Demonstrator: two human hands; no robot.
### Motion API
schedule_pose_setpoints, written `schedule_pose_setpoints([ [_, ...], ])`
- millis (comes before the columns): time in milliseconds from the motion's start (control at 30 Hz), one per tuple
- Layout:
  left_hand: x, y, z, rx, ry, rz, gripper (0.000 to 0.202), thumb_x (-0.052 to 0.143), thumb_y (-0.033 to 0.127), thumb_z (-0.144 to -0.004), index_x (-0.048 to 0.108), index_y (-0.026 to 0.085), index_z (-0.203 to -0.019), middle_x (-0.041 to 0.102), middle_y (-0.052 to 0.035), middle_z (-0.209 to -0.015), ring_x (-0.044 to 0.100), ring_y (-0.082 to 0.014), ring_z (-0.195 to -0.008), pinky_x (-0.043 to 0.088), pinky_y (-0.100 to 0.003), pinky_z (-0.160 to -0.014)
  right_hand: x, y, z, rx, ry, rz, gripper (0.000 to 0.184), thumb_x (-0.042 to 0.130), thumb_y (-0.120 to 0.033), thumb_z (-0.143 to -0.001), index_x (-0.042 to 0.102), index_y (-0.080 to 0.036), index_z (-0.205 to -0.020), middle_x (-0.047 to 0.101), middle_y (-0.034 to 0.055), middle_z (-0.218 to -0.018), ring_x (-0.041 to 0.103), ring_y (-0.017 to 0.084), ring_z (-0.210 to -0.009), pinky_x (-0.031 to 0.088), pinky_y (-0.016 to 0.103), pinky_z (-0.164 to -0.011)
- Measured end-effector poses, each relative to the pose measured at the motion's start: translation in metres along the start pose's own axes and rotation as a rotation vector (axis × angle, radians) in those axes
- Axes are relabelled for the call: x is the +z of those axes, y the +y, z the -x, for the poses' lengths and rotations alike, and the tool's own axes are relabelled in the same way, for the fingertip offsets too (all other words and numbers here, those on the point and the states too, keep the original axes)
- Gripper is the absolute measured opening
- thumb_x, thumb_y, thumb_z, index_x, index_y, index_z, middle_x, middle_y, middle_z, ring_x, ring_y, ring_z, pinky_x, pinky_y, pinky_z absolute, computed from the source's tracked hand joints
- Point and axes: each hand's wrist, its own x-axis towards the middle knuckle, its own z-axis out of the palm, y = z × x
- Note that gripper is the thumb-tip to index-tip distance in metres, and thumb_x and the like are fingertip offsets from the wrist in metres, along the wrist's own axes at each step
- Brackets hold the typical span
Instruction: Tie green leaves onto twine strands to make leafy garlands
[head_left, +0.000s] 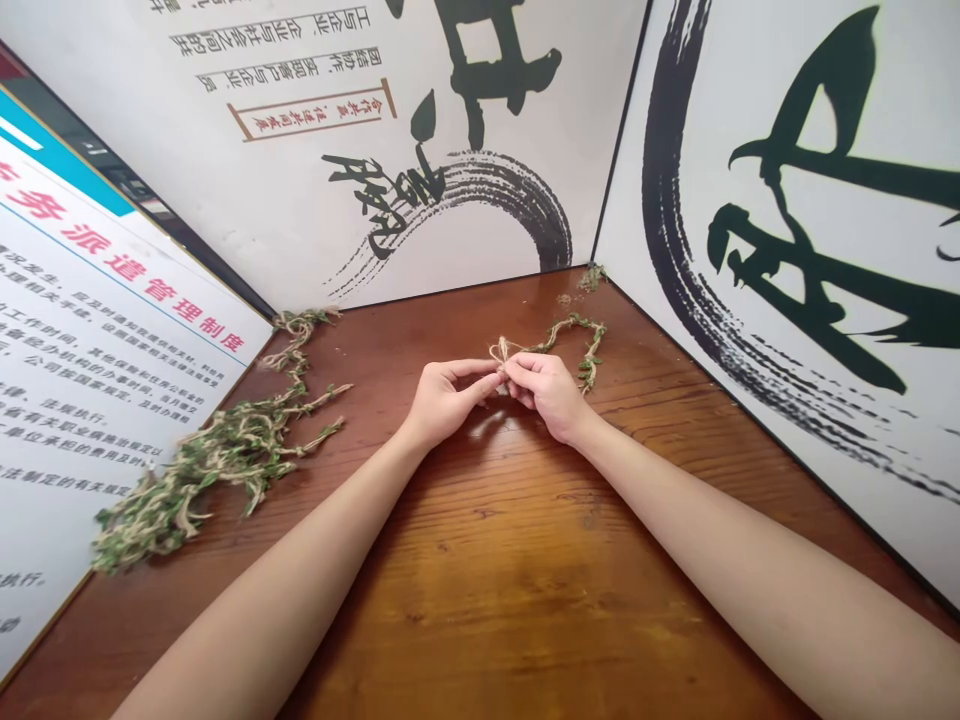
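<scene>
My left hand point(444, 400) and my right hand point(546, 390) meet at the middle of a brown wooden table point(480, 560). Both pinch the frayed near end of a jute twine with small green leaves point(571, 335). The twine runs from my fingertips back and to the right, then loops down beside my right hand. Fingers of both hands are curled together at the twine's end.
A heap of the same leafy twine point(225, 450) lies along the table's left side. A few scraps point(592, 275) sit in the far corner. Printed boards stand as walls on the left point(90, 330), back point(390, 150) and right point(795, 230).
</scene>
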Motion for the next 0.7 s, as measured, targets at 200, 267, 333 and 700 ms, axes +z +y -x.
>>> schedule_pose_setpoints([
  [200, -0.007, -0.001, -0.003, -0.078, -0.053, 0.130, 0.025, 0.088, 0.032, -0.073, 0.077, 0.012, -0.083, 0.075, -0.0080, -0.077, 0.065, -0.0108, -0.063, 0.052, -0.020, -0.061, -0.002, 0.002, 0.001, 0.002, -0.042, 0.068, 0.033, 0.063, -0.045, -0.074, 0.056, -0.015, -0.063, 0.054, 0.0016, -0.058, 0.038, 0.007, -0.048, 0.024, 0.026, -0.048],
  [267, -0.010, 0.000, -0.003, -0.113, -0.099, 0.203, 0.026, 0.089, 0.030, -0.072, 0.071, 0.011, -0.077, 0.073, -0.0073, -0.074, 0.066, -0.0117, -0.064, 0.053, -0.021, -0.063, -0.003, 0.003, 0.002, 0.020, -0.086, 0.065, 0.033, 0.063, -0.045, -0.076, 0.056, -0.015, -0.064, 0.056, 0.0021, -0.059, 0.037, 0.007, -0.046, 0.024, 0.025, -0.047],
  [333, -0.012, 0.001, -0.004, -0.135, -0.151, 0.257, 0.029, 0.089, 0.027, -0.071, 0.066, 0.011, -0.076, 0.072, -0.0064, -0.074, 0.067, -0.0124, -0.065, 0.053, -0.022, -0.065, -0.004, 0.003, 0.003, 0.019, -0.133, 0.064, 0.033, 0.063, -0.044, -0.077, 0.057, -0.014, -0.066, 0.058, 0.0024, -0.060, 0.037, 0.007, -0.045, 0.024, 0.025, -0.046],
  [700, -0.017, 0.006, -0.007, -0.136, -0.314, 0.284, 0.025, 0.083, 0.027, -0.080, 0.062, 0.012, -0.080, 0.070, -0.0048, -0.078, 0.068, -0.0136, -0.075, 0.051, -0.025, -0.074, -0.003, -0.002, 0.005, 0.051, -0.185, 0.052, 0.035, 0.066, -0.047, -0.077, 0.060, -0.013, -0.071, 0.056, 0.0006, -0.054, 0.031, 0.005, -0.040, 0.019, 0.024, -0.040],
])
